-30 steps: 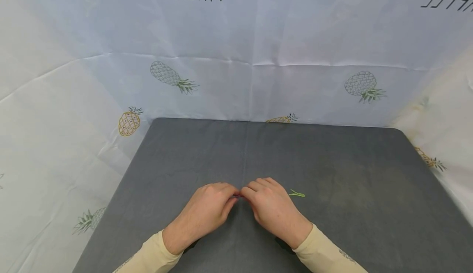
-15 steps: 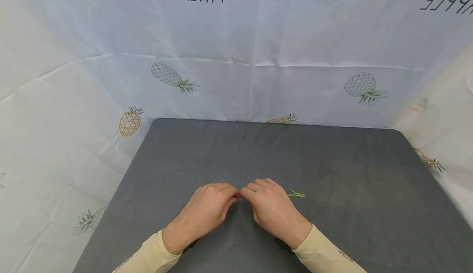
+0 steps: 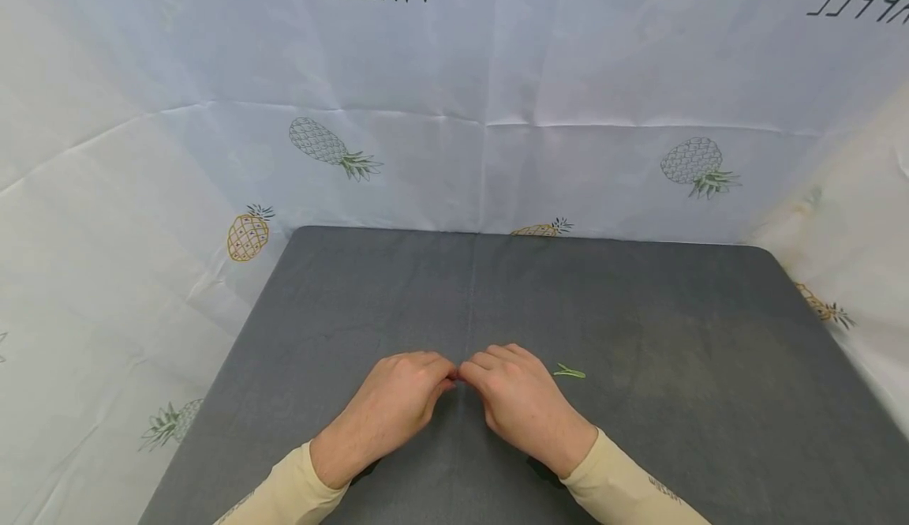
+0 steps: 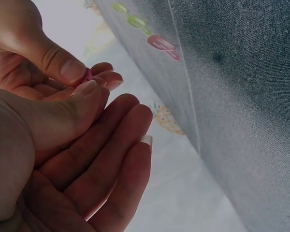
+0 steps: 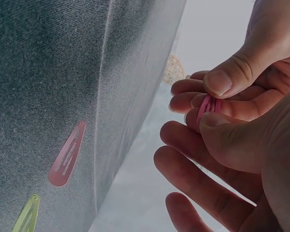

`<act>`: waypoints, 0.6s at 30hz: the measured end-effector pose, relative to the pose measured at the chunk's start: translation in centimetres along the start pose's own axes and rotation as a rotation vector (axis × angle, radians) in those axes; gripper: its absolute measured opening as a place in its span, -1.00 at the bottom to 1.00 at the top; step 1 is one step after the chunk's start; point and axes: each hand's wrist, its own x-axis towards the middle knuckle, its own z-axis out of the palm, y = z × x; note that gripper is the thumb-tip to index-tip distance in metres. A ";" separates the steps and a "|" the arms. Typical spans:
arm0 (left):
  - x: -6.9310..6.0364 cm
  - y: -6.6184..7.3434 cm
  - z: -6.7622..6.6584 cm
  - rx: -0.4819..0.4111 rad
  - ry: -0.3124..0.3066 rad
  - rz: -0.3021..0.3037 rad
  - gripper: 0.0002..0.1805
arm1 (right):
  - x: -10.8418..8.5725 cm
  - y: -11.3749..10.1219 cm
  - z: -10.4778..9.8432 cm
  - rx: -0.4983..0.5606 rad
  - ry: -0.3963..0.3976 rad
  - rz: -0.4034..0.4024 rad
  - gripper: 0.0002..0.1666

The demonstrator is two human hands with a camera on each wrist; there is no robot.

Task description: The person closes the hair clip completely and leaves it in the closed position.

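A pink snap hair clip [image 5: 210, 107] is pinched between the thumbs and fingers of both hands, mostly covered by them. In the left wrist view only a sliver of this clip [image 4: 89, 75] shows. My left hand [image 3: 403, 391] grips one end and my right hand [image 3: 521, 395] the other, their fingertips meeting above the table's middle. On the cloth beyond the right hand lie a second pink snap clip [image 5: 67, 154] and a green clip [image 5: 27, 215]. From the head view the green clip [image 3: 570, 371] shows just right of the right hand; the second pink one is hidden.
A dark grey cloth [image 3: 639, 320] with a centre crease covers the table. White curtains [image 3: 454, 59] printed with pineapples stand close along its back and sides.
Both hands stay nearly still, fingertips together. The bit of pink clip glimpsed between them in the head view is now almost covered. The clips on the cloth have not moved.
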 end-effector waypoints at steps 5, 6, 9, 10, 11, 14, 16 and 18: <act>0.0 0.0 -0.1 0.007 0.004 0.002 -0.90 | 0.1 -0.1 0.0 -0.007 0.003 -0.005 -0.71; 0.0 0.0 -0.1 0.008 0.005 0.003 -0.90 | 0.1 -0.1 0.0 -0.008 0.004 -0.006 -0.71; 0.0 -0.1 -0.1 0.011 0.008 0.004 -0.90 | 0.2 -0.1 0.0 -0.008 0.005 -0.006 -0.70; 0.0 -0.1 -0.1 0.012 0.010 0.005 -0.90 | 0.2 -0.1 0.0 -0.008 0.004 -0.006 -0.70; 0.0 -0.1 0.0 0.013 0.011 0.006 -0.89 | 0.2 -0.1 0.0 -0.008 0.004 -0.006 -0.71; 0.0 -0.1 0.0 0.015 0.015 0.010 -0.89 | 0.1 -0.1 0.0 -0.006 0.006 -0.006 -0.71; 0.0 -0.1 0.0 0.014 0.019 0.015 -0.89 | 0.1 -0.1 0.1 -0.006 0.011 -0.008 -0.71; -0.1 -0.2 0.0 0.013 0.023 0.019 -0.89 | 0.1 -0.1 0.2 -0.003 0.019 -0.010 -0.70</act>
